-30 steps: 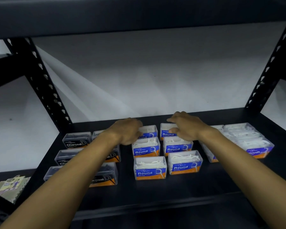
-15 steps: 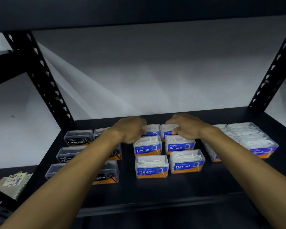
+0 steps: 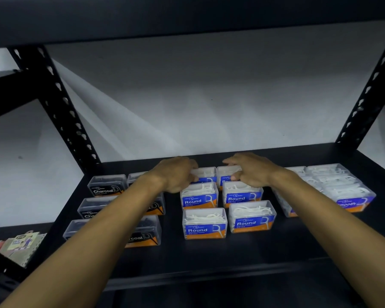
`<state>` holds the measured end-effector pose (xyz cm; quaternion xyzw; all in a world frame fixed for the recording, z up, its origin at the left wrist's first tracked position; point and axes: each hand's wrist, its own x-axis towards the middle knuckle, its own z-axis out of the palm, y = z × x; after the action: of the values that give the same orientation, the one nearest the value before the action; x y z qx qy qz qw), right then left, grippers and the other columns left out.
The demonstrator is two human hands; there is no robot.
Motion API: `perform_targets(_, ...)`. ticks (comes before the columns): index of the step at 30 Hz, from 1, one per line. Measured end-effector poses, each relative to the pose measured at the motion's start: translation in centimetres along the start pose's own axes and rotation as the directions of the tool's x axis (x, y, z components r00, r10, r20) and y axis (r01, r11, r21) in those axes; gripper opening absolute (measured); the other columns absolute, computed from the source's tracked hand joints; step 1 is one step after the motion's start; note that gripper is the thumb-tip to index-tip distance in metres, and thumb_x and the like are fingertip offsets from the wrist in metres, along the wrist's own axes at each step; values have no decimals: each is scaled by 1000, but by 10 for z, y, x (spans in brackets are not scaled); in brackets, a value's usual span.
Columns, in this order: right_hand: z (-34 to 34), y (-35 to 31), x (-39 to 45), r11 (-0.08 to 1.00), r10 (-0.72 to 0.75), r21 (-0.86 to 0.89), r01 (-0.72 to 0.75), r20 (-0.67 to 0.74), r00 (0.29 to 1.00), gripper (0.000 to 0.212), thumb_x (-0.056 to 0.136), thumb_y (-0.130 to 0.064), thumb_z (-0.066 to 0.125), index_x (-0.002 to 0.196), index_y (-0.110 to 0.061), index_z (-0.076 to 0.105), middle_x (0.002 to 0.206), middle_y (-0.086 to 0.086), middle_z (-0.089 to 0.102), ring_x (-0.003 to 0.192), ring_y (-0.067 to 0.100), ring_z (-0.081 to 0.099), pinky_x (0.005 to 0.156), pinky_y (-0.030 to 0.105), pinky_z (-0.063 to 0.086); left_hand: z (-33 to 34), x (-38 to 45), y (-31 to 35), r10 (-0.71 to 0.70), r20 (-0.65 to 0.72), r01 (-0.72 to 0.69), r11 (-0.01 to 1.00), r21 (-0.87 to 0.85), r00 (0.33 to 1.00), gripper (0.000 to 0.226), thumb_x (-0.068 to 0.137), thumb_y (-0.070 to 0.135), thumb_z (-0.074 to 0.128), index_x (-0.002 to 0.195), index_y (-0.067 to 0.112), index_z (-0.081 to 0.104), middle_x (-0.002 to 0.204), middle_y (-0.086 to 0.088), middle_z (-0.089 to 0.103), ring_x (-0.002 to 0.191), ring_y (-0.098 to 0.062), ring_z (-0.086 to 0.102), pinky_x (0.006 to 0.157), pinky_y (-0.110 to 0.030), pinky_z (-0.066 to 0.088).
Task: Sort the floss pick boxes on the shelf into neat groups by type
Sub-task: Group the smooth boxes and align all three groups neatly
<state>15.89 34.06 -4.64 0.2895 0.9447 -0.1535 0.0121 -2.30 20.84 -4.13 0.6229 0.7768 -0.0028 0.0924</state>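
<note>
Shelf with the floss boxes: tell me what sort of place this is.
Probably a stockroom or shop storage area. The dark metal shelf has punched uprights, holds many identical floss boxes in groups labelled Charcoal, Round and Smooth, and more packaged goods sit on the next rack.

clear glossy plastic boxes (image 3: 204,223), matt shelf (image 3: 209,254)

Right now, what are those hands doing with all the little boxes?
A person is tidying floss pick boxes on a dark shelf. The left hand and right hand each rest on one of the two back Round boxes, in the middle group. Charcoal boxes sit on the left and Smooth boxes on the right, so the groups already look sorted.
</note>
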Motion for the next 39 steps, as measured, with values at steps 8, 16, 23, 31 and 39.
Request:
perform_targets(8, -1, 4, -26, 990, -138, -65, 124, -324, 936, 42, 94, -34, 54, 135, -27, 49, 137, -5, 45, 127, 13, 36, 93, 29, 39, -5, -31, 17, 99, -266, -89, 995, 49, 959, 50, 95, 52, 46, 136, 23, 47, 139, 3, 46, 125, -16, 44, 94, -34, 45)
perform_targets(16, 4, 9, -51, 957, -203, -234, 171, -123, 971, 48, 83, -49, 63, 126, -30, 54, 124, -11, 48, 111, 8, 45, 85, 27, 42, -2, -40, 22, 137, -81, -113, 963, 244, 987, 49, 84, 48, 66, 126, 27, 53, 122, 5, 56, 108, -15, 52, 85, -35, 47)
perform_targets(23, 4, 6, -53, 932, -228, -315, 178, -130, 965, 48, 85, -43, 63, 129, -28, 50, 128, -7, 46, 109, 11, 50, 86, 27, 46, 5, -36, 29, 159, -161, -110, 954, 278, 974, 48, 87, 43, 62, 129, 21, 51, 126, 0, 53, 115, -18, 49, 84, -36, 46)
perform_targets(31, 5, 2, -50, 932, -221, -321, 165, -144, 965, 47, 87, -41, 61, 131, -25, 50, 129, -5, 45, 111, 12, 49, 85, 26, 44, 13, -36, 30, 155, -224, -95, 962, 257, 962, 47, 89, 39, 62, 131, 20, 51, 129, -1, 51, 118, -18, 46, 84, -36, 49)
perform_targets(39, 6, 1, -48, 934, -213, -324, 154, -154, 965, 48, 88, -42, 60, 131, -24, 49, 128, -5, 46, 112, 12, 47, 86, 27, 45, 17, -35, 31, 137, -259, -73, 968, 242, 956, 48, 88, 37, 63, 129, 17, 52, 127, -3, 53, 118, -20, 48, 85, -39, 52)
